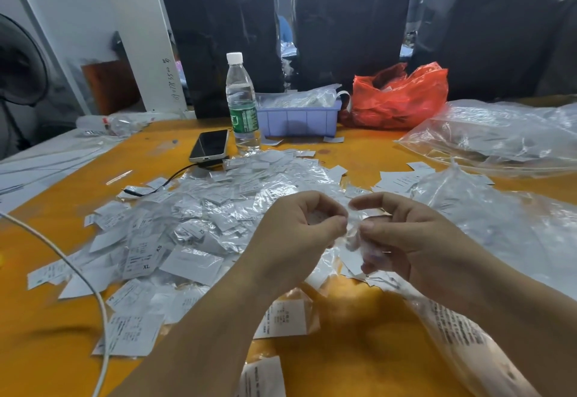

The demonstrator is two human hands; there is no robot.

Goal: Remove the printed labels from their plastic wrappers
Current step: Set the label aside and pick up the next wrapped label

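Observation:
A heap of white printed labels in clear plastic wrappers [193, 221] covers the middle of the orange table [359, 328]. Both hands hover above its near right edge. My left hand [299, 234] and my right hand [402, 240] face each other, pinching one small clear wrapper [354, 234] between thumbs and forefingers. A white label shows inside the wrapper, hanging under my right fingers. The blur hides whether the label is partly out. Loose labels [282, 318] lie in front of my arms.
A water bottle [242, 103] and a phone [209, 146] with a black cable stand behind the heap. A purple bin [296, 118] and a red bag [399, 99] sit at the back. Large clear bags [499, 137] fill the right side. A white cable [78, 268] crosses the left.

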